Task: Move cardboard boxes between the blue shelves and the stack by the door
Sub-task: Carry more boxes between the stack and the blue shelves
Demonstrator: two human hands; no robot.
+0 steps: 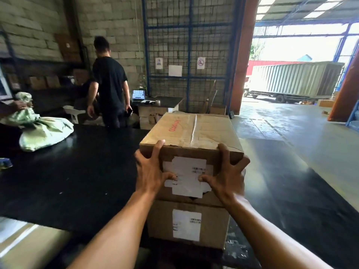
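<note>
A taped cardboard box [194, 131] with a torn white label sits on top of a second cardboard box [186, 224] in a stack on the floor, near the open door. My left hand [150, 171] grips the top box at its near left corner, fingers curled over the top edge and thumb pressed on the front label. My right hand [226, 173] grips the near right corner the same way. The lower box carries a white label on its front face.
A person in black [110, 82] stands ahead on the left with their back to me. A green-white sack [44, 133] lies on the dark table [68, 181]. A blue mesh rack [188, 55] lines the back wall. The open doorway [295, 74] shows a truck outside.
</note>
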